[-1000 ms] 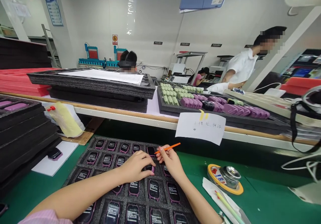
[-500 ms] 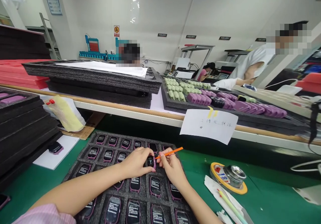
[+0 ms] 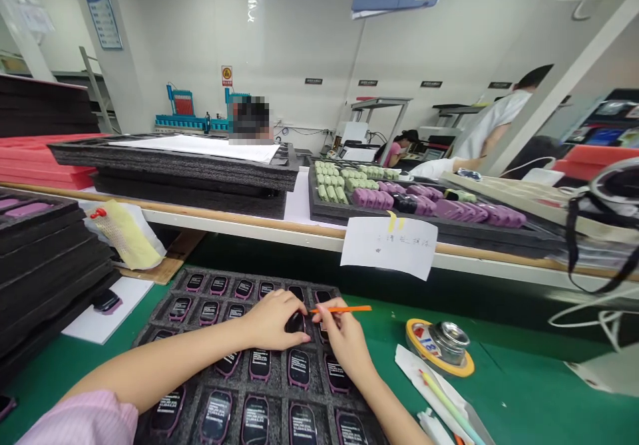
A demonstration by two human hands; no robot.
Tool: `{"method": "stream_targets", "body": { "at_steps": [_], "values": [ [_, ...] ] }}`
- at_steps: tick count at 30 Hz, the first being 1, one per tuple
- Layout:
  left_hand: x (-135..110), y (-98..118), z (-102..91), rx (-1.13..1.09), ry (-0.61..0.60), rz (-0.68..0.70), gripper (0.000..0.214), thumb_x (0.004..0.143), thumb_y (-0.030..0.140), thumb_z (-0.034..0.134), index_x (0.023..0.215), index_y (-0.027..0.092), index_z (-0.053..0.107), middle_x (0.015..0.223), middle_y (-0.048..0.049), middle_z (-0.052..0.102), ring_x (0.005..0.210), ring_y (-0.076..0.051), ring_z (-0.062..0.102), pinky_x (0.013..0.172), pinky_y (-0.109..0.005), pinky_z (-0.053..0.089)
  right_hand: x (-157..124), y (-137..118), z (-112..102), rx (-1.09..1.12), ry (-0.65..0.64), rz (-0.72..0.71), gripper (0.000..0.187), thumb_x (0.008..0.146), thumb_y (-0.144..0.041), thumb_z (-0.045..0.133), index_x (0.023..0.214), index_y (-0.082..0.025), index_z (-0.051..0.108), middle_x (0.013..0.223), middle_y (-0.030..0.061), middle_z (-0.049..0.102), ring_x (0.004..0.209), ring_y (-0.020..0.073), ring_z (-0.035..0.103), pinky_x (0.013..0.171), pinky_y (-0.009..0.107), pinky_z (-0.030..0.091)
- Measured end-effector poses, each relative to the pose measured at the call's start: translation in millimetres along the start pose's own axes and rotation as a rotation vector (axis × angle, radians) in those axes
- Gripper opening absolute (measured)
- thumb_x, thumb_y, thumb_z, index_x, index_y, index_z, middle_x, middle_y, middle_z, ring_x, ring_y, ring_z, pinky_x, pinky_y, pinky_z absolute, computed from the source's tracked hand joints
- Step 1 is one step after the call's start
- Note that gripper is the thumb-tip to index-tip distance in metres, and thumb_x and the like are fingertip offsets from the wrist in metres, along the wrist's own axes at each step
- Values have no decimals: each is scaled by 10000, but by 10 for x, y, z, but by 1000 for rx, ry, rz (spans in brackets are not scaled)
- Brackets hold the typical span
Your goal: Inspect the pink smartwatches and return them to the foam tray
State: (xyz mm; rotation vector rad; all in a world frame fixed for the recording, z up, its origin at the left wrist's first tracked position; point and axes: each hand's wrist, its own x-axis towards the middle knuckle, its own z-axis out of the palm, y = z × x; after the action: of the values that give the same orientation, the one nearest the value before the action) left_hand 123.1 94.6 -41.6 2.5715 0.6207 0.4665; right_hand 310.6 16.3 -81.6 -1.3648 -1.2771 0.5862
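Note:
My left hand is closed around a smartwatch with a dark screen, thumb and fingers on its edges. Between the fingertips of my right hand is a thin orange stick, its pointed end directed at the watch's right side. Whether the tip touches the watch I cannot tell. Both hands are over a black foam tray, where several purple-framed smartwatches lie in separate pockets, many showing lines of white text.
Black foam trays are stacked at left, near a watch on white paper. A tape roll and pens lie right. The shelf ahead carries foam trays and green and purple parts. Other people are beyond.
The screen of the watch in my left hand has gone from lit to dark. The orange stick now lies nearly level instead of slanting up to the right. My view has shifted slightly.

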Motion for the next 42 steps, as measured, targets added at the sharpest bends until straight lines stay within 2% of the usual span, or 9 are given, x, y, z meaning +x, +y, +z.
{"method": "stream_targets", "body": {
  "at_steps": [4, 7, 10, 12, 16, 19, 26, 38, 42],
  "values": [
    [171, 158, 177, 32, -27, 78, 389, 853, 411, 746, 1191, 241, 656, 1297, -105, 605, 1242, -312, 554, 1071, -489, 446, 29, 111, -150, 85, 196, 64, 330, 986, -481, 576, 903, -164, 616, 739, -36, 615, 598, 99, 580, 584, 255, 507],
    [271, 208, 374, 35, -57, 141, 400, 864, 466, 737, 1212, 278, 679, 1457, -116, 515, 1408, -373, 419, 1139, -567, 369, 39, 157, -193, 145, 231, 122, 346, 997, -479, 561, 874, -158, 608, 681, -56, 584, 513, 74, 533, 505, 220, 475],
    [301, 199, 468, 26, -25, 149, 348, 883, 463, 718, 1156, 246, 709, 1475, -130, 501, 1466, -396, 333, 1192, -611, 263, 32, 170, -190, 168, 243, 168, 354, 1009, -475, 545, 871, -155, 608, 636, -72, 554, 473, 63, 508, 469, 203, 458],
    [289, 182, 463, 10, 18, 131, 309, 880, 417, 733, 1131, 236, 712, 1394, -119, 567, 1444, -365, 374, 1210, -586, 241, 25, 167, -181, 160, 236, 190, 342, 1003, -462, 563, 861, -154, 606, 614, -80, 545, 458, 60, 504, 454, 196, 450],
    [261, 167, 423, -51, 66, 78, 254, 853, 332, 778, 1091, 264, 721, 1149, -53, 689, 1247, -274, 569, 1119, -476, 408, 13, 154, -171, 111, 210, 217, 362, 986, -455, 598, 780, -158, 593, 568, -92, 536, 422, 55, 483, 433, 191, 431],
    [265, 174, 437, -91, 76, 37, 236, 825, 315, 807, 1043, 266, 731, 1103, -41, 691, 1118, -245, 622, 1027, -431, 474, 3, 150, -172, 64, 214, 221, 424, 999, -477, 565, 709, -167, 573, 535, -94, 517, 423, 61, 482, 466, 206, 448],
    [268, 187, 454, -154, 87, -48, 447, 775, 286, 835, 1143, 196, 597, 1138, -75, 652, 1111, -269, 598, 995, -442, 484, -15, 142, -175, -35, 223, 211, 384, 1004, -468, 556, 767, -168, 585, 575, -87, 532, 459, 74, 504, 514, 229, 472],
    [250, 229, 419, -105, 107, -34, 511, 773, 306, 825, 1189, 174, 560, 1185, -103, 609, 1138, -285, 559, 989, -452, 479, -28, 141, -182, -131, 183, 155, 360, 997, -444, 572, 769, -167, 588, 637, -65, 562, 548, 91, 554, 572, 249, 496],
    [36, 329, 278, -21, 83, 75, 201, 866, 339, 751, 964, 198, 646, 1036, -62, 606, 1028, -255, 555, 960, -424, 469, -20, 96, -167, -128, 214, 129, 370, 993, -451, 575, 751, -171, 570, 626, -71, 533, 534, 88, 525, 561, 244, 475]
  ]
}}
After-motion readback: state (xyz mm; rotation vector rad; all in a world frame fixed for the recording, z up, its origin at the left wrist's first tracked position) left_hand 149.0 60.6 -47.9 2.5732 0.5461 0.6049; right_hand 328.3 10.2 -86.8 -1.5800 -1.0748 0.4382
